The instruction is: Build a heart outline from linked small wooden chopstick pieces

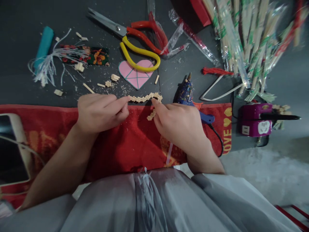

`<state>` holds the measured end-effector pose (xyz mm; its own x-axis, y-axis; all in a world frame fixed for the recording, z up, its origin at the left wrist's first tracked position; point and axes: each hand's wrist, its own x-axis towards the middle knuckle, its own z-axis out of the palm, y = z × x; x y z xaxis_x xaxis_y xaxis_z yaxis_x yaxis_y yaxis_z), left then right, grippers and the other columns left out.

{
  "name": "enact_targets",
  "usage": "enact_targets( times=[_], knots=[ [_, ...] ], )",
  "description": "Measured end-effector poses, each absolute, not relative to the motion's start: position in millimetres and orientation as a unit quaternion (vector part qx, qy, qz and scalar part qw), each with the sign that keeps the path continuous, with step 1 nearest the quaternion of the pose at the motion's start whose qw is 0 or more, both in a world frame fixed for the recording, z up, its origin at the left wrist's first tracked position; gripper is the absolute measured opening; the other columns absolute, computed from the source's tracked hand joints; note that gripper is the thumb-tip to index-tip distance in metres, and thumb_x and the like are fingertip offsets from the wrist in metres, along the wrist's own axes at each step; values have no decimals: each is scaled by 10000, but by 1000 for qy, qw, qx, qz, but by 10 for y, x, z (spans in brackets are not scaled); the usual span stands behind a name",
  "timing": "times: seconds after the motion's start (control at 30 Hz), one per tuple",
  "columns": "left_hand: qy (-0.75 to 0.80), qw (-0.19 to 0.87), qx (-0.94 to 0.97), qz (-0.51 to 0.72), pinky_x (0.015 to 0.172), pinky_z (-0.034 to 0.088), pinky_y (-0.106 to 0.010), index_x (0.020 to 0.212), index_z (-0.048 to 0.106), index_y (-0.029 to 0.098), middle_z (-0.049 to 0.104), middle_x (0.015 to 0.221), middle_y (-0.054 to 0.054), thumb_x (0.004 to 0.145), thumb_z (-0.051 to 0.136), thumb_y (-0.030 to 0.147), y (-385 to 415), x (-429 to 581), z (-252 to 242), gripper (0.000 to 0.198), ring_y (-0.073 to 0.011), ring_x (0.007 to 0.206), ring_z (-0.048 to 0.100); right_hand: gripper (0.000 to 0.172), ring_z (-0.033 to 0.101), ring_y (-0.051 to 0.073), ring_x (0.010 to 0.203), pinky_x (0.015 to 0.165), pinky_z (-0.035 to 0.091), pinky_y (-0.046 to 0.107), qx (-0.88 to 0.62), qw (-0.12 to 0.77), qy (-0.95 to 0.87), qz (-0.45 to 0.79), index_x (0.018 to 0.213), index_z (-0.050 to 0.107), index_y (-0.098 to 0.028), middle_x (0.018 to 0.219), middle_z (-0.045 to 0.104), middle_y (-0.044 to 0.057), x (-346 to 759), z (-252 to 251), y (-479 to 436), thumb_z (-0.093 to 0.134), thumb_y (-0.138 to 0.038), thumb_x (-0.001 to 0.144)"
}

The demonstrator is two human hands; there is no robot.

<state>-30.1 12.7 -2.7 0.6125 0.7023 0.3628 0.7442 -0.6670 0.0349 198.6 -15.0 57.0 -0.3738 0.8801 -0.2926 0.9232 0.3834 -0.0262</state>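
My left hand (101, 111) pinches the left end of a curved strip of small pale wooden pieces (145, 97), held just above the red cloth (125, 141). My right hand (180, 124) is closed on the strip's right end, where it bends down toward the cloth. Both hands rest at the cloth's far edge on the dark table (21, 48). A pink paper heart (135, 75) lies just beyond the strip.
Red-and-yellow scissors (135, 40) lie beyond the heart. A blue glue gun (187, 93) sits right of my right hand. Bundled wrapped chopsticks (248, 38), a purple power strip (256, 120), a phone (12, 148), a teal tube (44, 45), white threads and wood offcuts lie around.
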Motion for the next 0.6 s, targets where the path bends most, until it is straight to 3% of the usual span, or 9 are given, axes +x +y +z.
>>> enact_targets(
  times=[0.17,0.47,0.6],
  knots=[
    [-418,3,-889,-185,560,322,-340,976,748,285,536,569,20,1001,485,246,120,-314,-43,267,-157,563,487,459,720,185,711,516,249,295,550,106,825,-77,1359,674,-123,812,790,109,1992,543,-166,410,-161,984],
    [-365,63,-891,-262,519,335,-297,876,713,251,512,546,33,927,541,195,134,-315,-75,187,-148,528,460,470,710,182,705,512,254,289,550,115,823,-80,1385,655,-127,817,791,107,1984,540,-153,412,-160,984],
    [-387,61,-888,-241,514,342,-297,841,713,253,544,549,33,937,519,211,139,-298,-45,220,-140,519,492,458,698,180,697,513,250,289,553,113,821,-81,1360,665,-125,802,786,105,1986,540,-156,414,-159,979]
  ],
)
